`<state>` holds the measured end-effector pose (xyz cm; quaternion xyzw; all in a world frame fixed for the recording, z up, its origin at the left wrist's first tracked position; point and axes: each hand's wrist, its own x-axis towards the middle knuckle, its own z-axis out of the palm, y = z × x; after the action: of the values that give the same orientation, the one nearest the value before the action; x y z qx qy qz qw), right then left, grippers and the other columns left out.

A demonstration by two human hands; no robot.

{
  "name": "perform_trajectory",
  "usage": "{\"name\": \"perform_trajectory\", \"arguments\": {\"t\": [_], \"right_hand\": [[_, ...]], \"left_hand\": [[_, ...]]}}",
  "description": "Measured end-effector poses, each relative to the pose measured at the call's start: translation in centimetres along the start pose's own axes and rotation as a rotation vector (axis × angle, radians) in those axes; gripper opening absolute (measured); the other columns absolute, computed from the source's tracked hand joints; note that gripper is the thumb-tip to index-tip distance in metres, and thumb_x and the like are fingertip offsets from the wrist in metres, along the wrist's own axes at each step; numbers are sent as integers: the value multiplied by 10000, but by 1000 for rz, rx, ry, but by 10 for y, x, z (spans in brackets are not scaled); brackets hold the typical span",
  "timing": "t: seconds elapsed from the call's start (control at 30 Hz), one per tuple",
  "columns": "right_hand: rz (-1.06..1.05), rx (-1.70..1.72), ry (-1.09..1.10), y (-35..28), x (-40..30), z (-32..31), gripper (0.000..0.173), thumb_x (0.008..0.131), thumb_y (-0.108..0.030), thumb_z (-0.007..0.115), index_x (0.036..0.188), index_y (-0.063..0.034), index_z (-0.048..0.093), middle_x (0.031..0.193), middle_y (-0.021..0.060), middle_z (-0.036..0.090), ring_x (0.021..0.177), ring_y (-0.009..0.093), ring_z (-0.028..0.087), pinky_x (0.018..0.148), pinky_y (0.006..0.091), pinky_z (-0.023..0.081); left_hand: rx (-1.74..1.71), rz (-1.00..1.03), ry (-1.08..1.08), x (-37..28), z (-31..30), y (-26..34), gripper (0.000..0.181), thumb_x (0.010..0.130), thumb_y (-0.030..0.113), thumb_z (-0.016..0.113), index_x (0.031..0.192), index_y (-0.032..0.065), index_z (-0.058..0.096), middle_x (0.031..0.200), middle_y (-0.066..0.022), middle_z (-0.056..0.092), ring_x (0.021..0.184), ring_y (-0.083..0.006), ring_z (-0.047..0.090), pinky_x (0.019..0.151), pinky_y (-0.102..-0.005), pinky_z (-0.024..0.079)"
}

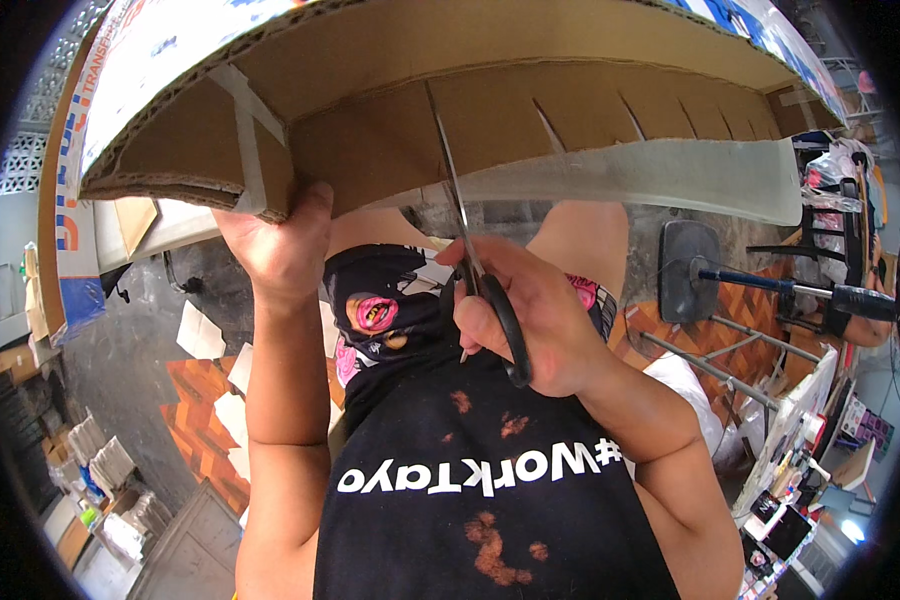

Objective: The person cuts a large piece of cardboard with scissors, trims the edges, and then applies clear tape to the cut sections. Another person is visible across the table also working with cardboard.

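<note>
A shallow corrugated cardboard box (375,150) with printed outer sides spans the top of the view, its inside facing me. My left hand (281,244) grips its near left corner, thumb inside, beside strips of clear tape (251,150). In my right hand (529,315) is a pair of scissors (461,202) with black handles. One long blade lies over the inner face of the near wall, its tip by the fold; the other blade is partly hidden behind that wall. Several slits (547,124) run through the same wall, to the right of the scissors.
Beneath the box shows a pale tabletop edge (720,180). A dark-seated stool (690,270) stands at right, near a cluttered table (787,480). Cardboard pieces (199,331) lie on the floor at left. Another person's arm (862,330) shows at far right.
</note>
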<state>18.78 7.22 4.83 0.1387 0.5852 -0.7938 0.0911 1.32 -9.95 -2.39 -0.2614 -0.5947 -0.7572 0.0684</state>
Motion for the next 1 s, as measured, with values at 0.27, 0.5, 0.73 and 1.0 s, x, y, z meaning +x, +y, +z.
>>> {"name": "perform_trajectory", "arguments": {"t": [0.27,0.5,0.73,1.0], "right_hand": [[-1,37,28,3,0,1,396,896,-198,728,1160,11,519,768,-11,541,697,51,554,627,223,460],[32,10,9,1,0,-1,390,889,-191,732,1151,12,526,759,-15,536,704,48,542,632,218,444],[91,-5,-48,8,-3,-4,522,883,-280,709,1269,-12,481,883,30,525,714,110,546,672,255,471],[77,7,-45,4,0,-2,535,892,-308,700,1274,-6,479,886,34,525,722,103,554,666,244,484]], "left_hand": [[37,-35,-3,-1,-4,-1,621,671,-131,530,1281,-50,447,1199,-200,537,1123,-365,564,962,-499,482],[103,71,12,-3,3,-3,662,676,-145,511,1325,-55,418,1236,-220,524,1166,-401,555,963,-529,495],[67,16,0,-5,1,-2,676,665,-164,507,1325,-47,417,1229,-200,519,1162,-386,552,978,-522,483],[58,5,6,-2,4,0,697,637,-162,497,1318,-33,425,1222,-192,514,1158,-372,545,988,-519,477]]}}
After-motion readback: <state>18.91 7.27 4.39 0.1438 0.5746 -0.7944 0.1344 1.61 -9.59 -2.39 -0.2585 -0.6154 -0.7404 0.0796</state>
